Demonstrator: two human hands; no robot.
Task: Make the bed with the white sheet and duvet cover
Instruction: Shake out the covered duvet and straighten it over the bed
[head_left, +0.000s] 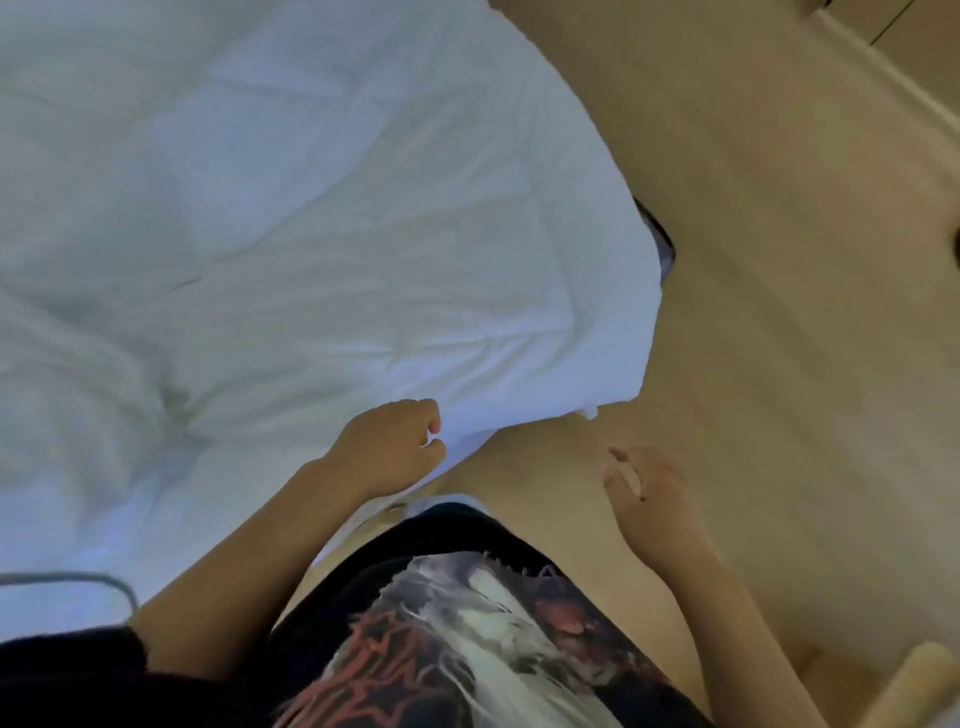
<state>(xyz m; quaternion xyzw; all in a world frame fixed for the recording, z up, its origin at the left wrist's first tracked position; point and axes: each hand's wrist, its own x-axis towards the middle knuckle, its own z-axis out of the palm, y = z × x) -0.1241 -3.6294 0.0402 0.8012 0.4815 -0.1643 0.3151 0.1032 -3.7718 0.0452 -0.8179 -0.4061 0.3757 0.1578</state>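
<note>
A white duvet (291, 218) covers the bed and fills the left and upper part of the head view, creased and rumpled toward the left. Its near edge hangs over the bed's side down to a loose corner (618, 384). My left hand (395, 447) pinches that near edge between thumb and curled fingers. My right hand (649, 493) hovers over the floor to the right of the duvet, fingers loosely spread and holding nothing. It is apart from the fabric.
Beige floor (753, 260) runs along the bed's right side to a pale skirting (893, 88) at the top right. A dark object (660, 239) peeks from under the duvet's edge. A grey cable (78, 579) lies at the lower left.
</note>
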